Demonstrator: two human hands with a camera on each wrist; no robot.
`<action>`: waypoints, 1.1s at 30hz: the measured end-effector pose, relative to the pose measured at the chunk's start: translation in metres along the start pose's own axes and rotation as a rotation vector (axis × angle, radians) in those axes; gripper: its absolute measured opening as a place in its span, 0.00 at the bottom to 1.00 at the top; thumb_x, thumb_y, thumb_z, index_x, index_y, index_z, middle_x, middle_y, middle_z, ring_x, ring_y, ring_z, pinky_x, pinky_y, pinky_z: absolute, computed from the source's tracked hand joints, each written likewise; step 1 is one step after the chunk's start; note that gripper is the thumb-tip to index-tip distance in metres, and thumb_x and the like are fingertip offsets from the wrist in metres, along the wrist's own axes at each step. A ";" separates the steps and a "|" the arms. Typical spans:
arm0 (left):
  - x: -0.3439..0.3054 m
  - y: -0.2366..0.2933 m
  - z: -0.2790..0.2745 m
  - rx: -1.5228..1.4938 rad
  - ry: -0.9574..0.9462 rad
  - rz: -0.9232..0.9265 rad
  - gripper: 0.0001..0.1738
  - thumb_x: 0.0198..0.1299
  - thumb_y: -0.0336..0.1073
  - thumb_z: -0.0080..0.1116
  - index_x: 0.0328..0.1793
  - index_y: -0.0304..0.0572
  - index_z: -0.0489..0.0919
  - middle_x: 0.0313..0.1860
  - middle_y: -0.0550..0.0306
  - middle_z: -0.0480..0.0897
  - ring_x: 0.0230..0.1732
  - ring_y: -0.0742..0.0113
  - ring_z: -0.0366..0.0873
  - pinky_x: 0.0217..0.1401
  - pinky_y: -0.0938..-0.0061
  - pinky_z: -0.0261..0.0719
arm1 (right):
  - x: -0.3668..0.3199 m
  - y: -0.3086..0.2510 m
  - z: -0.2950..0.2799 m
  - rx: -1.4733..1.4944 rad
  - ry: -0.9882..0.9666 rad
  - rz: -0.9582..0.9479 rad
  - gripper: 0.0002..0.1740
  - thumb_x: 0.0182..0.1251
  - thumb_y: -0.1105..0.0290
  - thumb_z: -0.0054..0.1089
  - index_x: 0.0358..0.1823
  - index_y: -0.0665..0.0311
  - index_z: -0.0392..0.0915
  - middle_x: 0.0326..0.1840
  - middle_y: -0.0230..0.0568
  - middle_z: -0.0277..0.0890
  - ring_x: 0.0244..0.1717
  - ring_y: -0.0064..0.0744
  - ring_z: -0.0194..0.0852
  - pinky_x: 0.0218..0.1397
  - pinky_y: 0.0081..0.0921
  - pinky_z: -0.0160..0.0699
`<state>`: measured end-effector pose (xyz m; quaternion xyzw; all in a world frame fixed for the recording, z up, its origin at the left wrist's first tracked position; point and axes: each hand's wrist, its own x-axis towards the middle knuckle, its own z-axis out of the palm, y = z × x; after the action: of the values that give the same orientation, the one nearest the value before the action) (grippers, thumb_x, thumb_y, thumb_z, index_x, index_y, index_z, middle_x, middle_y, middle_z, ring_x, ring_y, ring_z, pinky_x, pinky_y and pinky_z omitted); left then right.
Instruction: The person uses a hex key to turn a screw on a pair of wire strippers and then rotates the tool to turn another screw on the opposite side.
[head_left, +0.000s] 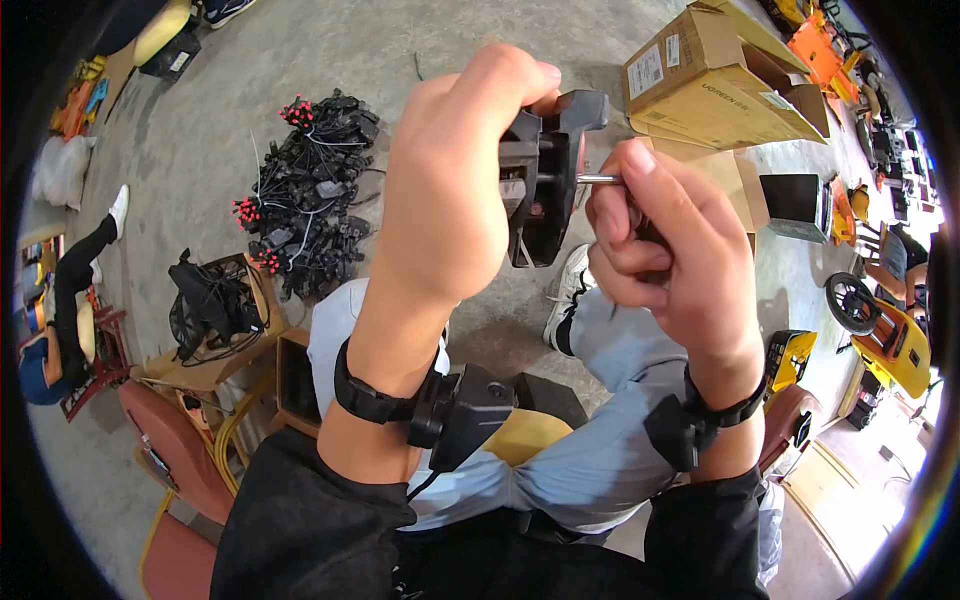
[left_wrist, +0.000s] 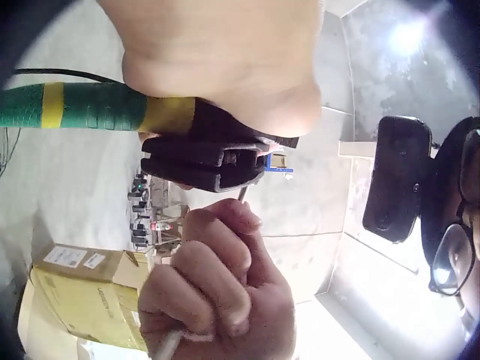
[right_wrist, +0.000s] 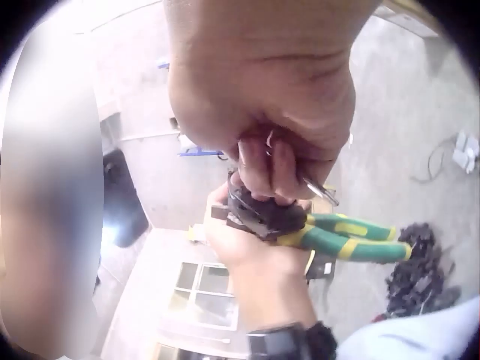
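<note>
My left hand [head_left: 450,180] grips pliers with a bulky black head [head_left: 552,215], held up in front of me. Their green handles with yellow bands [right_wrist: 352,238] show in the right wrist view, and one handle [left_wrist: 90,105] in the left wrist view. My right hand [head_left: 680,230], its fingers curled, pinches a thin metal rod [head_left: 600,179] that meets the side of the black head. In the right wrist view, a bright metal end [right_wrist: 321,191] sticks out beside the right hand's fingers. The rest of the rod is hidden in that hand.
On the floor lies a heap of black parts with red tips [head_left: 310,190]. A cardboard box [head_left: 715,85] stands open at the back right. A carton with black cables [head_left: 215,310] and a reddish chair [head_left: 175,440] are at the left. Another person's leg [head_left: 75,270] shows farther left.
</note>
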<state>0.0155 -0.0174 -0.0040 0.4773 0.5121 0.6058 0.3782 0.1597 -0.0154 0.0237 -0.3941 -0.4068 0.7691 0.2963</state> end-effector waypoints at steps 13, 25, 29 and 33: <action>0.009 0.006 -0.010 -0.619 -0.170 -0.676 0.25 0.56 0.50 0.39 0.17 0.36 0.70 0.12 0.53 0.69 0.13 0.63 0.67 0.19 0.74 0.67 | 0.004 0.012 0.014 -0.330 0.138 -0.360 0.19 0.72 0.62 0.37 0.27 0.69 0.68 0.20 0.29 0.61 0.17 0.12 0.47 0.20 0.12 0.49; 0.009 0.000 -0.011 -0.682 -0.207 -0.662 0.20 0.51 0.47 0.48 0.22 0.36 0.74 0.17 0.54 0.75 0.13 0.67 0.71 0.17 0.76 0.71 | 0.004 0.017 0.004 -0.686 0.136 -0.702 0.14 0.70 0.67 0.43 0.34 0.71 0.72 0.26 0.34 0.72 0.22 0.13 0.55 0.24 0.11 0.53; 0.008 0.005 -0.009 -0.631 -0.168 -0.699 0.25 0.55 0.49 0.42 0.19 0.34 0.72 0.15 0.52 0.73 0.13 0.64 0.68 0.18 0.74 0.68 | 0.003 0.015 0.003 -0.698 0.146 -0.692 0.13 0.69 0.68 0.43 0.34 0.71 0.73 0.27 0.35 0.73 0.22 0.14 0.58 0.25 0.12 0.56; 0.008 0.005 -0.009 -0.621 -0.133 -0.708 0.26 0.55 0.50 0.42 0.20 0.32 0.73 0.15 0.52 0.73 0.13 0.64 0.68 0.17 0.74 0.68 | 0.007 0.016 0.000 -0.745 0.135 -0.775 0.12 0.68 0.70 0.45 0.33 0.72 0.73 0.26 0.35 0.73 0.23 0.16 0.61 0.27 0.13 0.59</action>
<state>0.0050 -0.0134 0.0026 0.1754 0.4127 0.5323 0.7180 0.1542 -0.0175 0.0071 -0.3420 -0.7477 0.3801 0.4238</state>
